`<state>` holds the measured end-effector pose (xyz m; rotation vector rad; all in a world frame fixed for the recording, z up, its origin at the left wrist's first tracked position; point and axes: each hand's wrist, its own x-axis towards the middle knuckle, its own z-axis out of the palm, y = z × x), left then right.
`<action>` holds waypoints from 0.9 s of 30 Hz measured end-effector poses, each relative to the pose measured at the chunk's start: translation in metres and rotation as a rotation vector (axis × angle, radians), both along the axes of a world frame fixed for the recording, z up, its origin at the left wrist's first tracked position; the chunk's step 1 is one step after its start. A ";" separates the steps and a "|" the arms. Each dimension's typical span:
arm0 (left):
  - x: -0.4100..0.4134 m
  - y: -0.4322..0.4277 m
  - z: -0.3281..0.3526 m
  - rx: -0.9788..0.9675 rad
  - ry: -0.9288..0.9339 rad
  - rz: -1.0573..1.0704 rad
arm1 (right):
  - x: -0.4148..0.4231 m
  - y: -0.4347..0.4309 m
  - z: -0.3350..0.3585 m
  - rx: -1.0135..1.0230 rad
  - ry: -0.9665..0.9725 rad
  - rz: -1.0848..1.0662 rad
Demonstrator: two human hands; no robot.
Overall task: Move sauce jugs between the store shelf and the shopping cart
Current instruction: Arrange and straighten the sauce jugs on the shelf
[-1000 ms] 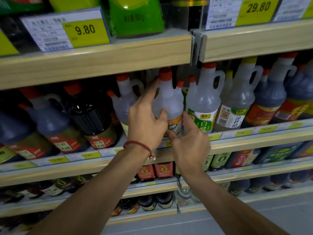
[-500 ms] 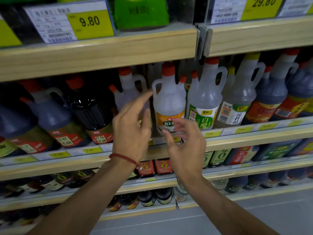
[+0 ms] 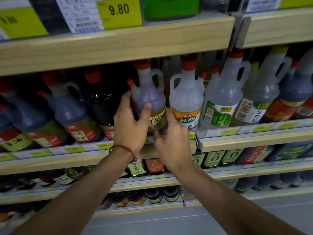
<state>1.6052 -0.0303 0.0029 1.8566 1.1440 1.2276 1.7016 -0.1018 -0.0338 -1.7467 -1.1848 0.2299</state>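
Jug (image 3: 149, 99) with the gold label sits at the shelf's front edge (image 3: 169, 150), left hand (image 3: 128, 128) wrapped around its side, right hand (image 3: 172, 138) open, cupped against its base (no cart in view). Lift not begun, I'd say.

The shelf edge (image 3: 118, 48) is faced in pale wood grain with a matt finish. The jug (image 3: 149, 97) at 12 o'clock is of translucent, slightly frosted plastic with a smooth red plastic cap and a glossy paper label. The white jug (image 3: 186, 102) at 1 o'clock is of milky plastic. The dark bottle (image 3: 105, 99) at 10 o'clock is glossy, with highlights seen on it. The price tag (image 3: 118, 12) is of printed paper behind clear plastic. A red cord bracelet (image 3: 122, 148) looks woven.
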 end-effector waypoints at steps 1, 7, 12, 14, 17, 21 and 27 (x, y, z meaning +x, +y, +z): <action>-0.002 0.001 -0.001 -0.021 0.015 -0.021 | 0.000 0.001 0.000 0.004 -0.003 -0.011; -0.009 0.006 -0.013 -0.212 -0.090 -0.121 | 0.002 0.005 -0.007 0.047 0.105 -0.033; -0.008 0.008 -0.019 -0.354 -0.200 -0.199 | 0.005 -0.006 -0.007 0.106 0.141 -0.061; -0.007 0.008 -0.022 -0.383 -0.216 -0.207 | 0.007 -0.005 -0.004 0.117 0.175 -0.067; -0.004 0.006 -0.025 -0.397 -0.237 -0.209 | 0.012 -0.006 -0.003 0.110 0.170 -0.058; 0.001 0.003 -0.026 -0.405 -0.251 -0.207 | 0.018 -0.010 -0.006 0.135 0.156 -0.045; 0.004 0.004 -0.030 -0.392 -0.266 -0.211 | 0.019 -0.011 -0.007 0.147 0.132 -0.026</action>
